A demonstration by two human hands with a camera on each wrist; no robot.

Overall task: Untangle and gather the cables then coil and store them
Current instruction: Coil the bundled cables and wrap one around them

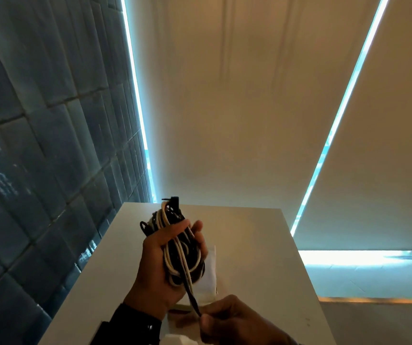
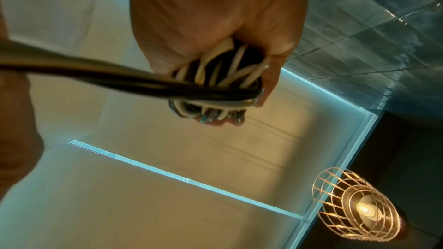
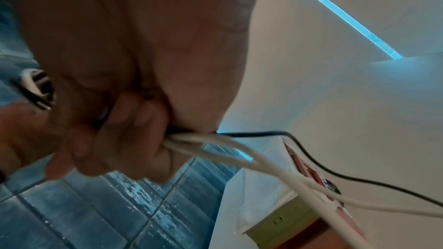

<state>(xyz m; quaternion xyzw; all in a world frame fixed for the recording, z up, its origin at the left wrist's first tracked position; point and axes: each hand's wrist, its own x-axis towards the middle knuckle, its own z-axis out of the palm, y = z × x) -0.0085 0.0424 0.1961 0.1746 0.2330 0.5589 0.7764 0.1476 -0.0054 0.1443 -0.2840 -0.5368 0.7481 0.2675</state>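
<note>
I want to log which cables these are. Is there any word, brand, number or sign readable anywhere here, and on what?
None can be read.
Cable bundle in the left hand: no print shows.
Black cable pinched by the right hand: no marking visible.
White table: bare of text.

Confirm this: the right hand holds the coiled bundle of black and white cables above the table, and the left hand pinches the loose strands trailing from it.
The hands are swapped. The head view shows the left hand holding the bundle above the table, while the right hand pinches the strands.
</note>
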